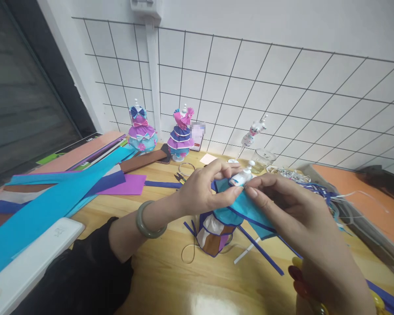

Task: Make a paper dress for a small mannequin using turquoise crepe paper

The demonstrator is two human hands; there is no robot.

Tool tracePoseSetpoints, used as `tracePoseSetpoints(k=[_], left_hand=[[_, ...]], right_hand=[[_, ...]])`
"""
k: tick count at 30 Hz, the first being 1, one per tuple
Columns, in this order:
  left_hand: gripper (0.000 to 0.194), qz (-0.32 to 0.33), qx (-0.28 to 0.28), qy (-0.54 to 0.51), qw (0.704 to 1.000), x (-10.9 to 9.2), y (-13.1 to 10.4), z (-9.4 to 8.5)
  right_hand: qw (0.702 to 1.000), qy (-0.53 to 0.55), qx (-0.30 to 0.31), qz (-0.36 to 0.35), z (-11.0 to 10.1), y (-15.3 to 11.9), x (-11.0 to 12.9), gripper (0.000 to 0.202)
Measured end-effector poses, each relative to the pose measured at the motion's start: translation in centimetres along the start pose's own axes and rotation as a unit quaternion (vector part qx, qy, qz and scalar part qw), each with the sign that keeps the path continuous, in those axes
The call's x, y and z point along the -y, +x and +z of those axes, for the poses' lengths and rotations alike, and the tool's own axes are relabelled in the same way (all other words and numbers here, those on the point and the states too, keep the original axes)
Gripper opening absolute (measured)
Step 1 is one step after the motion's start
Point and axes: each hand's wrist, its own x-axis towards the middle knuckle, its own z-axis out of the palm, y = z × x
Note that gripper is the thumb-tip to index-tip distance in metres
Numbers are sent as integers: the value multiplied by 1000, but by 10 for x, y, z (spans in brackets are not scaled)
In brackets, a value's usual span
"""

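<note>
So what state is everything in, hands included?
Left hand, closed on held doll
Right hand, curled at held doll, grip unclear
Held doll, tilted, skirted
Left doll, standing, dressed
Middle doll, standing, dressed
Rear doll, standing, skirtless
Upright phone, screen lit
Glass, upright
Snips, partly hidden

Doll dress (228, 215) — turquoise, white, brown, purple — blue-edged
</note>
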Motion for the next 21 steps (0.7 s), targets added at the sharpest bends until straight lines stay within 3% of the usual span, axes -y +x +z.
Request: tracePoseSetpoints(k=[11, 21], left_hand=[[19, 138, -17, 133, 981, 1, 2, -3], [17, 129, 5, 129, 983, -1, 5, -8]], right_hand=[[1000, -18, -4, -22, 2, -2, 0, 9], [999, -20, 1, -40, 2, -1, -4, 6]])
